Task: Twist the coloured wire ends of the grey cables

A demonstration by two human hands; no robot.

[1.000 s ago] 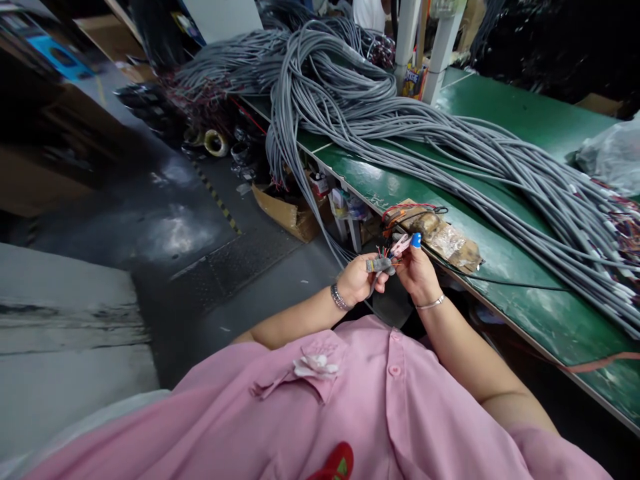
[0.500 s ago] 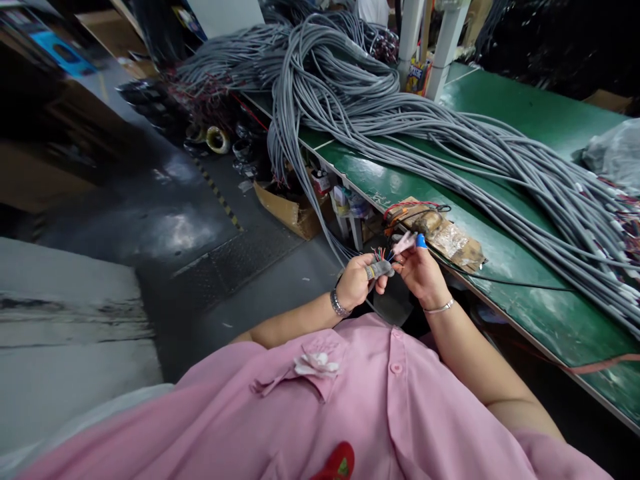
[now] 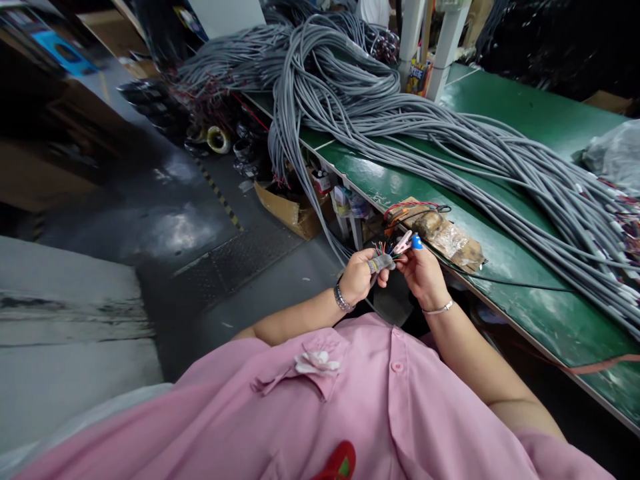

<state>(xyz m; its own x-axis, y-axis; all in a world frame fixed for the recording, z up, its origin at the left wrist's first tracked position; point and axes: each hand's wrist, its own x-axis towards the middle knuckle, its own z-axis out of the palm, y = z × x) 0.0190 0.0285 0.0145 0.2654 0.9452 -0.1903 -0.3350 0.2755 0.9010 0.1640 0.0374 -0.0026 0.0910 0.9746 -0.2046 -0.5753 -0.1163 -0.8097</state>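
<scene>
In front of my chest, my left hand (image 3: 357,279) is closed around the end of a grey cable, its thumb in a grey fabric cover (image 3: 381,264). Thin coloured wires (image 3: 383,249) fan out above that thumb, red, green and blue among them. My right hand (image 3: 424,272) is closed too, close beside the left, pinching a pink clip (image 3: 403,242) shaped like a clothes peg. A blue cover (image 3: 417,242) sits on one of its digits. The clip's front end lies against or just beside the wires; exact contact is too small to tell.
Many grey cables (image 3: 360,113) lie bundled along the green table (image 3: 500,100), some hanging over its edge. A taped cardboard piece (image 3: 453,241) with leads lies right by my hands. Below stand an open carton (image 3: 285,210) and small containers (image 3: 347,200).
The pink clip has turned more upright and shows more clearly, and my right fingers have shifted slightly down and left. My left hand keeps its hold, moved slightly right.
</scene>
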